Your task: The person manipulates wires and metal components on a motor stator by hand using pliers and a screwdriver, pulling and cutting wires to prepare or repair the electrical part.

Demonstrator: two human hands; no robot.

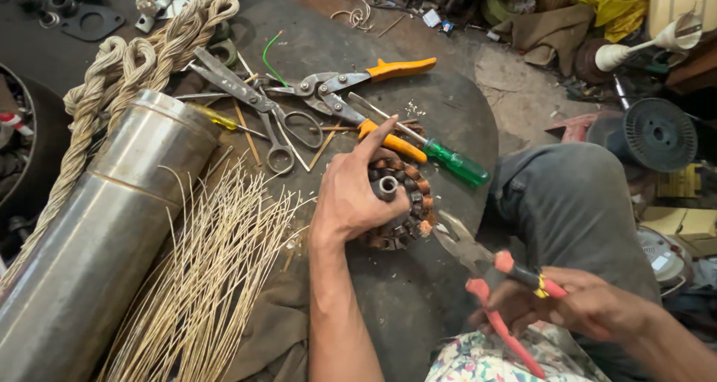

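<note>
At the centre of the frame, on a dark round worktable (418, 307), your left hand (351, 195) wraps around a small wound motor stator (399, 203), fingers curled over its top and forefinger stretched toward the upper right, so the copper-coloured coils show only along its right and lower edge. Your right hand (582, 307), at lower right, closes around the red handles of a pair of pliers (485, 266); their jaws stand slightly parted, tips just beside the stator's lower right rim, whether touching it you cannot tell. Above the stator lie orange-handled tin snips (351, 87) and a green-handled screwdriver (448, 158), with steel scissors (254, 106) to their left. A long steel cylinder (104, 233) slants across the left of the frame, a thick twisted rope (142, 53) running along its upper side, and a sheaf of pale thin strips (216, 277) fans out between cylinder and forearm. Your grey-trousered knee (567, 203) rises at right.
</note>
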